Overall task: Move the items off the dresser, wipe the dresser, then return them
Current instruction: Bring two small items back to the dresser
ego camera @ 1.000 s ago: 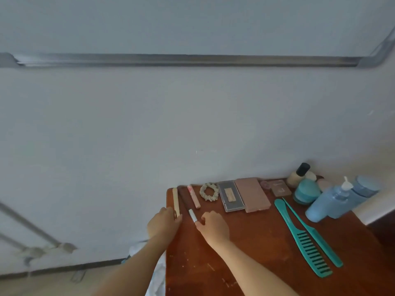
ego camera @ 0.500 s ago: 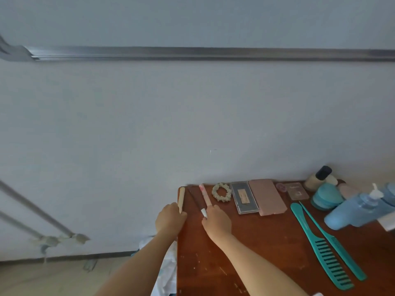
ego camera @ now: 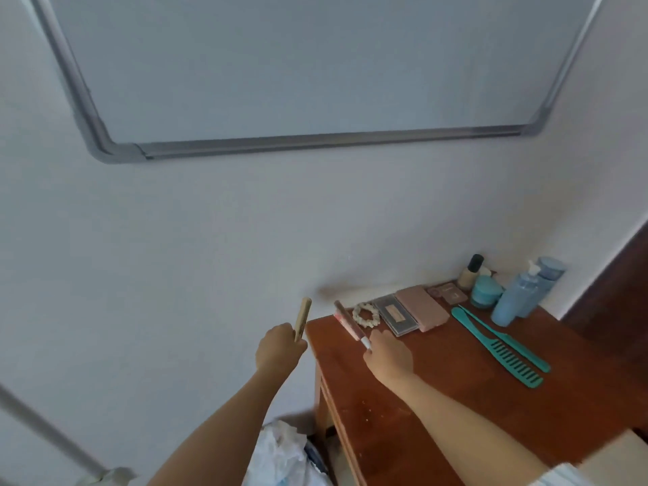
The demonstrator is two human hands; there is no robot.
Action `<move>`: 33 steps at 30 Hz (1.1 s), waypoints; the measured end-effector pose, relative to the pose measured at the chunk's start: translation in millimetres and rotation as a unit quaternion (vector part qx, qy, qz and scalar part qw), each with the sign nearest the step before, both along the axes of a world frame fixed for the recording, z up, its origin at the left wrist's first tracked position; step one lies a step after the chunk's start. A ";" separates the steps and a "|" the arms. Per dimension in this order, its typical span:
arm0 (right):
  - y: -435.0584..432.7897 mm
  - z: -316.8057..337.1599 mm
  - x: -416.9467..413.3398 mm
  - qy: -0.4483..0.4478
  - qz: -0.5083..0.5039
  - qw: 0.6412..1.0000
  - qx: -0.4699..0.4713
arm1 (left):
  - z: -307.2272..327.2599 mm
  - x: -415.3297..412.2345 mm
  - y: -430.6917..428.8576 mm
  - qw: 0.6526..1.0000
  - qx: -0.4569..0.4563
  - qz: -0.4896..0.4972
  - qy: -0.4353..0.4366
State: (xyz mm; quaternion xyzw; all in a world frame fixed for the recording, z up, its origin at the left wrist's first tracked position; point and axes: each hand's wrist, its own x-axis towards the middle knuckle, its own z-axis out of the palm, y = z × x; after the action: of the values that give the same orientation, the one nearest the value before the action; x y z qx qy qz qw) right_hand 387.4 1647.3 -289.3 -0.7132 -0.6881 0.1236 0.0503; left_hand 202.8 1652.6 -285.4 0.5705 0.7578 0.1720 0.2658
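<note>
Off the left edge of the dresser, the left hand is up in the air, fingers curled tight round a tan wooden stick that pokes upward against the white wall, clear of the wood. Over on the back left corner, the right hand pinches the white end of a slim brown pencil, which points away toward the wall; whether it is clear of the surface is hard to tell through the blur. Just beside it lies a pale scrunchie, then a grey palette and a pink case side by side. Further right along the back: a small pink compact, a black-capped bottle, a teal jar and two blue bottles standing together. Two teal combs lie side by side on the open wood, well apart from the hands. Above hangs a whiteboard; below the dresser's left edge sits a crumpled plastic bag.
</note>
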 end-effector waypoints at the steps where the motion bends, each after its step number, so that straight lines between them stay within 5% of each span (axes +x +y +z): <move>1: -5.9 5.1 2.9 -0.002 -0.014 1.000 0.006 | 5.5 -0.3 -2.7 1.000 0.012 -0.011 -0.002; 9: -98.2 62.5 72.9 -0.032 -0.185 0.981 0.055 | 46.2 56.7 -32.8 0.981 0.075 -0.174 -0.035; 18: -252.2 100.4 186.4 -0.055 -0.386 0.918 0.072 | 89.3 204.5 -109.3 0.928 0.110 -0.351 -0.056; 33: -574.9 114.5 395.4 -0.027 -0.597 0.796 0.100 | 108.8 499.9 -376.1 0.833 0.107 -0.537 -0.084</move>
State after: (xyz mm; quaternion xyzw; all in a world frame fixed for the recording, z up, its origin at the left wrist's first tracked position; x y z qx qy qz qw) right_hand 782.8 1072.5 -174.8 -0.9765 -0.1354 -0.0200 0.1667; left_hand 702.7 1276.5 -176.6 0.8958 0.2846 0.1291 0.3162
